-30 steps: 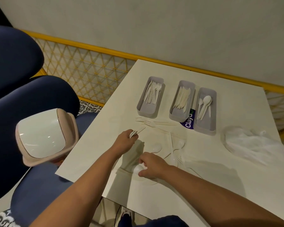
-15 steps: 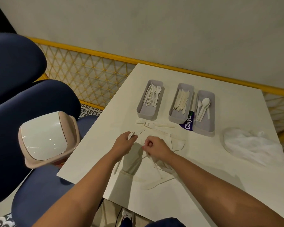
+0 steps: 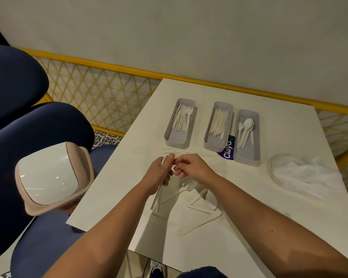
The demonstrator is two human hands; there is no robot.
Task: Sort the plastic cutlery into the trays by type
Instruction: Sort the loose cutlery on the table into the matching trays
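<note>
Left hand [image 3: 159,173], over the middle of the tabletop [image 3: 279,121], grips a bundle of white cutlery [image 3: 156,197]. The right hand [image 3: 191,169] touches it, its fingers curled and pinching at the same bundle.

A second ago the right hand was down on a loose piece nearer the near edge, well apart from the left. It has since carried that piece up to join the bundle. This suggests pieces are being gathered into a handful first; the trays look no fuller.

The bundle's long axis runs near to far, handles toward the near edge. Its type cannot be told.

Loose cutlery [image 3: 199,208] lies nearest the near edge. Just beyond the hands lie loose forks [image 3: 170,151]. Toward the far edge stand the fork tray [image 3: 177,142], knife tray [image 3: 213,146] and spoon tray [image 3: 249,157], side by side, their contents also lying near to far.
</note>
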